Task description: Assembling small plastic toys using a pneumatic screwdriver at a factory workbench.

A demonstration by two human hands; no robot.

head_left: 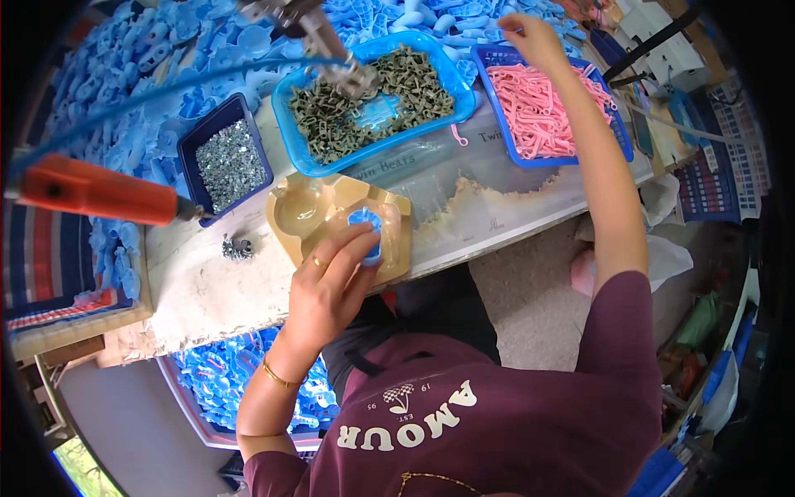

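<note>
My left hand (pixel 327 282) has its fingers closed around a small light-blue plastic part (pixel 364 220). That part sits in a hollow of a tan moulded fixture (pixel 323 236) at the table's front edge. Beyond the pink pieces, my right hand (pixel 534 41) is stretched out at the near edge of the blue part pile (pixel 447 18). Its fingers are bent and apart, with nothing visible between them. Below that forearm lies a blue basket (pixel 523 160) of long pink plastic pieces (pixel 534 112).
A light-blue tray (pixel 331 168) holds dark olive small parts. Left of it stands a dark-blue bin (pixel 240 203) of screws. An orange screwdriver (pixel 99 189) hangs at the left, and a metal machine arm (pixel 323 41) overhangs the tray. Below the table is a tub (pixel 195 406) of blue parts.
</note>
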